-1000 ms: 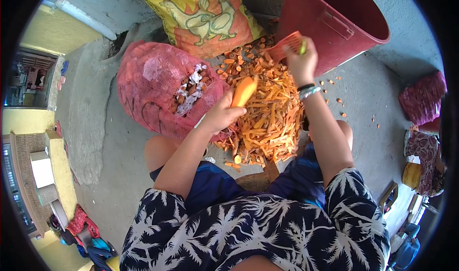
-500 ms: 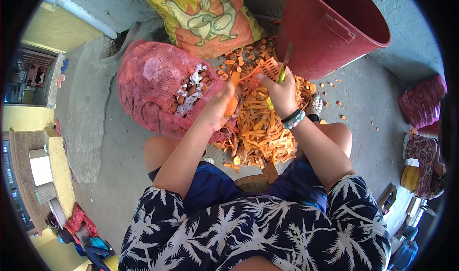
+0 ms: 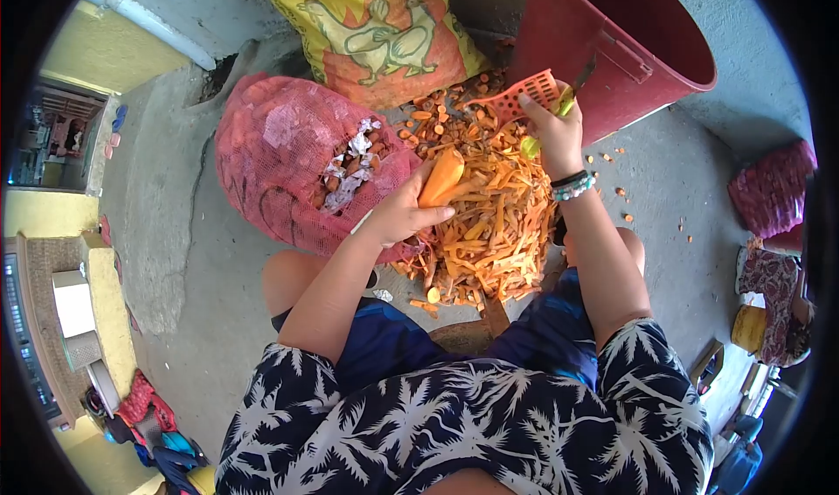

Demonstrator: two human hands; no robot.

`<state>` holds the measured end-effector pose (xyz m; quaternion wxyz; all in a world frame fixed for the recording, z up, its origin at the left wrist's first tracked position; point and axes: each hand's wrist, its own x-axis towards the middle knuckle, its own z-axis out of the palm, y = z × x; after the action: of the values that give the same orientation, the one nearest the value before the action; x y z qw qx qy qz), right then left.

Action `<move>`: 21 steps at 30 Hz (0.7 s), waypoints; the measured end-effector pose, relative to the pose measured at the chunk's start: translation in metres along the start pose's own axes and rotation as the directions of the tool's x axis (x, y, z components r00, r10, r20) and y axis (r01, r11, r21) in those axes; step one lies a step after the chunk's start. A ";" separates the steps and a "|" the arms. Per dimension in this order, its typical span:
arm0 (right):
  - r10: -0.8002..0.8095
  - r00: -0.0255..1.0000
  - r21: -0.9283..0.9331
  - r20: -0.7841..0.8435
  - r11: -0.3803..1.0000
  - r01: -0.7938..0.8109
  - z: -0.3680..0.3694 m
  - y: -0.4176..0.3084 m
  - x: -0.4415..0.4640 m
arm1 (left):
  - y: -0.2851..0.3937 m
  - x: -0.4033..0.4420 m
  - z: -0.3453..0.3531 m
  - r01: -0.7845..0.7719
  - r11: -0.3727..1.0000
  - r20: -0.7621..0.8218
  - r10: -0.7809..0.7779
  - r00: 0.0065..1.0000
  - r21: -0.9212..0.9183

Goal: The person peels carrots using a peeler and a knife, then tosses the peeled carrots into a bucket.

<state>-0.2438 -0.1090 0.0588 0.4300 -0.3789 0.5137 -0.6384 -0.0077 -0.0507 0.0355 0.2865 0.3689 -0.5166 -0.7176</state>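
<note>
My left hand (image 3: pixel 404 215) is wrapped round the lower end of a smooth orange carrot (image 3: pixel 444 179), which tilts up and to the right. In my right hand (image 3: pixel 556 135) are two things at once. An orange plastic piece with rows of holes (image 3: pixel 530 95) sticks out to the left under my thumb. A knife with a yellow-green handle (image 3: pixel 565 103) lies across the palm, its dark blade pointing up towards the red bin. Below both hands spreads a heap of orange peelings (image 3: pixel 498 233).
A pink mesh sack (image 3: pixel 280 159) of carrots stands to the left, with crumpled paper in its opening. Behind are a yellow and orange printed sack (image 3: pixel 376 36) and a tall red bin (image 3: pixel 568 49). Carrot ends lie scattered on the concrete floor (image 3: pixel 651 176).
My right hand has moved up and to the right with the knife and the holed piece, away from the carrot. My left hand has turned, tilting the carrot to the right.
</note>
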 end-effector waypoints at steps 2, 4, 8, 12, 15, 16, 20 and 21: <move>0.058 0.989 0.089 0.138 0.994 -0.071 -0.001 -0.008 -0.001 | 0.002 0.000 0.000 -0.096 0.968 0.031 0.091 0.995 0.231; 0.095 0.965 0.137 0.245 0.982 -0.131 -0.005 -0.015 -0.001 | 0.001 0.004 -0.002 -0.050 0.985 0.020 0.047 0.999 0.163; 0.146 0.878 0.025 0.456 0.984 -0.177 0.004 -0.026 -0.013 | 0.015 0.003 0.003 0.012 0.919 -0.015 -0.007 1.000 0.395; -0.093 0.986 -0.327 0.136 0.936 0.133 0.001 -0.006 0.005 | 0.027 -0.003 0.010 -0.022 0.899 -0.017 0.032 0.999 0.437; 0.101 0.990 0.020 0.098 0.994 -0.103 -0.007 -0.010 0.015 | 0.022 -0.001 0.008 -0.035 0.918 -0.055 0.061 0.997 0.395; 0.108 0.980 -0.029 0.166 0.994 -0.105 -0.007 -0.016 0.012 | 0.023 0.000 0.007 -0.013 0.906 -0.059 0.042 0.997 0.422; 0.192 0.932 -0.100 0.307 0.981 -0.169 0.013 -0.021 -0.021 | 0.021 0.004 0.006 -0.013 0.848 -0.033 0.036 0.999 0.530; 0.037 0.978 -0.309 0.208 0.951 0.029 0.007 -0.004 -0.010 | 0.021 0.002 0.008 -0.013 0.848 -0.027 0.032 0.999 0.530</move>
<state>-0.2349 -0.1018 0.0638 0.4184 -0.5063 0.5599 -0.5051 -0.0150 -0.0546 0.0564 0.1908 0.4399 -0.6936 -0.5376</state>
